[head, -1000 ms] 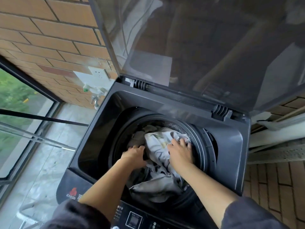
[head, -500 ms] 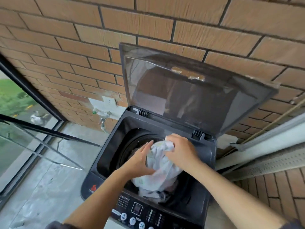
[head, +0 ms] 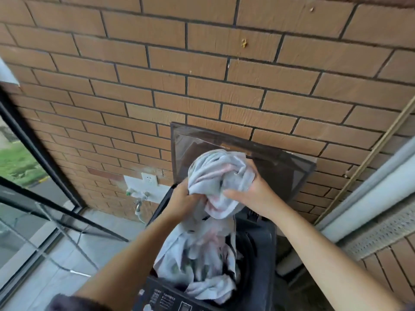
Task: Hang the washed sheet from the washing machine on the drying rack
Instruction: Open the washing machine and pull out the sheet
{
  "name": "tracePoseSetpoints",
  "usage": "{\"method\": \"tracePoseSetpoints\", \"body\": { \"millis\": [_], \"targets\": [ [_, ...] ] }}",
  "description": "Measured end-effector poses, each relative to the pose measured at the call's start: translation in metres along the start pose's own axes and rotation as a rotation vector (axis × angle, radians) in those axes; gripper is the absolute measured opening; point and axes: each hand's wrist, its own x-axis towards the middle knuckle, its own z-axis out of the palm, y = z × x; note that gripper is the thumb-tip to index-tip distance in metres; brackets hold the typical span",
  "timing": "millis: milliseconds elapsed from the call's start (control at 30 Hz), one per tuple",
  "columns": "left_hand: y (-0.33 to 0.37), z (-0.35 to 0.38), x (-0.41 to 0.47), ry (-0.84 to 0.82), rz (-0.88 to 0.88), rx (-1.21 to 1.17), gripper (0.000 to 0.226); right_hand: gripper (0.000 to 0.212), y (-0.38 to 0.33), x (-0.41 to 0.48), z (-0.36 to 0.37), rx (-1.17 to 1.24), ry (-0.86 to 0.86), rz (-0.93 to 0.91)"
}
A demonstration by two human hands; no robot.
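Since 1 second ago the sheet (head: 221, 173) has come up out of the drum. Then, both hands were down inside the tub on the bunched cloth. Now its top is a wad raised above the washing machine (head: 262, 243), in front of the open lid (head: 287, 169), at 12 o'clock from the opening. My left hand (head: 185, 199) grips the wad from 9 o'clock, fingers clenched into the folds. My right hand (head: 254, 194) holds it from 3 o'clock, thumb across the front and the other fingers wrapped behind, so both are grasping the sheet. The rest of the cloth trails from the wad down into the tub, and 1 fold lies over the front rim at 6 o'clock, touching the control panel (head: 170, 298). I judge the pull-out well begun but not finished, since a good part of the cloth is still inside. Wet fabric will drag, and the trailing end could catch on the rim, so I would lift higher and gather more before turning away. I see no drying rack I can identify, only the brick wall (head: 202, 75), with a socket (head: 149, 178) at 9 o'clock from the lid.
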Motion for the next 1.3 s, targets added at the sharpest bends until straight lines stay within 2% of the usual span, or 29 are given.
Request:
{"method": "tracePoseSetpoints", "body": {
  "millis": [67,167,233,300,367,433,533,567,600,667,700,800,900,967,1067,1133,1233,1300],
  "targets": [
    [0.03,-0.014,0.01,0.011,0.059,0.031,0.035,0.084,0.012,-0.013,0.001,0.046,-0.023,0.099],
    [0.075,-0.029,0.021,-0.005,0.168,0.07,0.036,0.093,0.024,-0.024,0.012,0.023,-0.019,0.234],
    [0.099,-0.033,0.027,-0.015,0.225,0.075,0.035,0.089,0.031,-0.025,0.023,0.116,-0.047,0.261],
    [0.12,-0.035,0.028,-0.015,0.271,0.058,0.033,0.074,0.036,-0.023,0.035,0.216,-0.093,0.261],
    [0.143,-0.035,0.03,-0.014,0.323,0.019,0.026,0.063,0.043,-0.02,0.046,0.209,-0.104,0.285],
    [0.166,-0.034,0.033,-0.008,0.376,-0.012,0.022,0.075,0.056,-0.016,0.057,0.182,-0.068,0.326],
    [0.195,-0.038,0.033,-0.005,0.429,-0.029,0.022,0.086,0.071,-0.01,0.071,0.138,0.116,0.374],
    [0.2,-0.041,0.033,-0.006,0.434,-0.03,0.022,0.075,0.074,-0.006,0.073,0.111,0.159,0.407],
    [0.201,-0.044,0.034,0.003,0.427,-0.031,0.022,0.054,0.071,-0.005,0.075,0.106,0.189,0.438],
    [0.191,-0.055,0.038,0.078,0.379,-0.007,0.023,0.012,0.068,-0.004,0.074,0.103,0.213,0.477],
    [0.183,-0.062,0.04,0.13,0.349,0.02,0.025,0.006,0.063,-0.005,0.072,0.126,0.24,0.492],
    [0.155,-0.081,0.042,0.225,0.265,0.116,0.041,0.026,0.052,-0.011,0.062,0.229,0.416,0.444],
    [0.12,-0.091,0.038,0.236,0.137,0.249,0.051,0.02,0.043,-0.008,0.046,0.241,0.546,0.383],
    [0.094,-0.093,0.036,0.236,-0.014,0.305,0.06,0.017,0.032,-0.002,0.036,0.271,0.574,0.344],
    [0.061,-0.092,0.026,0.174,-0.232,0.358,0.059,0.023,0.011,0.004,0.026,0.283,0.571,0.284],
    [0.046,-0.095,0.022,0.13,-0.256,0.316,0.065,0.025,0.0,0.009,0.02,0.273,0.587,0.232],
    [-0.005,-0.116,0.055,0.118,-0.22,0.319,0.089,0.026,-0.019,0.018,0.013,0.209,0.6,0.146],
    [-0.011,-0.129,0.063,0.151,-0.154,0.279,0.081,0.028,-0.036,0.026,0.007,0.209,0.608,0.099]
  ]
}}
